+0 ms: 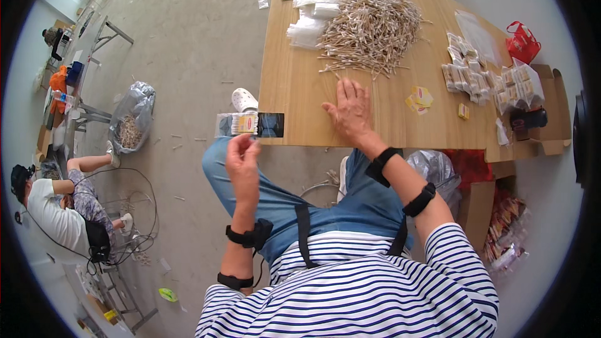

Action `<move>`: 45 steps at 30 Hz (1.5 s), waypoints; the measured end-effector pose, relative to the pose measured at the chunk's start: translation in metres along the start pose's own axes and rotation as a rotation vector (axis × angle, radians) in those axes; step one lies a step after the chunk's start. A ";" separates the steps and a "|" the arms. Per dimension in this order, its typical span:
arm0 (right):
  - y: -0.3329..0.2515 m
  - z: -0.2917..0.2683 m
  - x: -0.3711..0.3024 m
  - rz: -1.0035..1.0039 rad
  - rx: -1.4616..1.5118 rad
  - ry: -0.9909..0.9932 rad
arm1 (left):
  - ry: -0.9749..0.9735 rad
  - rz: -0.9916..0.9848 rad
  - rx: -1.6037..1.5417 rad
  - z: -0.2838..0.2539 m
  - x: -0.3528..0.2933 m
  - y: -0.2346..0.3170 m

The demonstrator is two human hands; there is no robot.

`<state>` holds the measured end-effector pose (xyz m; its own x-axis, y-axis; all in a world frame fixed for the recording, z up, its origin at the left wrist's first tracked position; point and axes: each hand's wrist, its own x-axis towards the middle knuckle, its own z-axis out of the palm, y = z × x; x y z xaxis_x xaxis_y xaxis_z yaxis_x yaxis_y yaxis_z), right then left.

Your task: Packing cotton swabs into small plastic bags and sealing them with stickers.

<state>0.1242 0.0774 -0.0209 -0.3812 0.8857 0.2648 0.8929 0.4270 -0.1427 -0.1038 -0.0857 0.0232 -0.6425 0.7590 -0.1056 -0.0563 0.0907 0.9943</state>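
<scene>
A clear plastic packet point(244, 124) lies across the left front corner of the table, with a row of cotton swabs and a yellow-and-red card showing in it. My left hand point(243, 158) is closed at its lower edge, fingertips pinched together on the packet. My right hand point(352, 109) rests palm down on the wooden table point(300, 97), fingers stretched forward and holding nothing. Just beyond its fingertips spreads a big heap of loose cotton swabs point(372, 28).
Empty clear bags point(310, 25) lie left of the heap. Yellow cards point(419, 99) and stacked filled packets point(466, 72) are at the right, beside an open cardboard box point(554, 106) and a red bag point(523, 44). Another person point(62, 213) sits far left, near a bag of swabs point(131, 122).
</scene>
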 end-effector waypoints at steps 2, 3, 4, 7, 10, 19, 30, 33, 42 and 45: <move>-0.007 -0.010 -0.020 -0.029 0.038 -0.024 | -0.191 0.173 0.304 0.022 -0.004 0.008; -0.010 -0.015 -0.027 -0.059 0.071 -0.051 | -0.190 0.175 0.310 0.030 -0.004 0.008; -0.009 -0.018 -0.031 -0.057 0.073 -0.046 | -0.308 0.350 0.437 0.040 -0.003 0.008; -0.001 -0.028 -0.037 -0.120 0.146 -0.059 | -0.494 0.556 0.616 0.068 0.000 0.007; 0.009 -0.034 -0.035 -0.227 0.248 -0.136 | -0.589 0.663 0.771 0.094 0.007 -0.001; 0.016 -0.035 -0.024 -0.059 0.387 0.071 | -0.578 0.682 1.076 0.110 0.011 -0.027; -0.008 -0.014 0.002 -0.137 0.298 -0.011 | -0.565 0.729 1.127 0.108 -0.004 -0.021; -0.003 -0.024 0.004 0.017 0.377 -0.160 | -0.580 0.699 1.102 0.105 -0.004 -0.019; 0.014 -0.010 0.043 0.061 0.275 -0.064 | -0.598 0.723 1.095 0.119 0.000 -0.021; 0.011 -0.017 0.038 0.024 0.344 -0.202 | -0.610 0.699 1.107 0.116 0.003 -0.030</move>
<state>0.1233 0.1124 0.0040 -0.4314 0.8995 0.0699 0.7827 0.4117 -0.4667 -0.0157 -0.0114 -0.0091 0.1457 0.9824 0.1171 0.9188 -0.1782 0.3521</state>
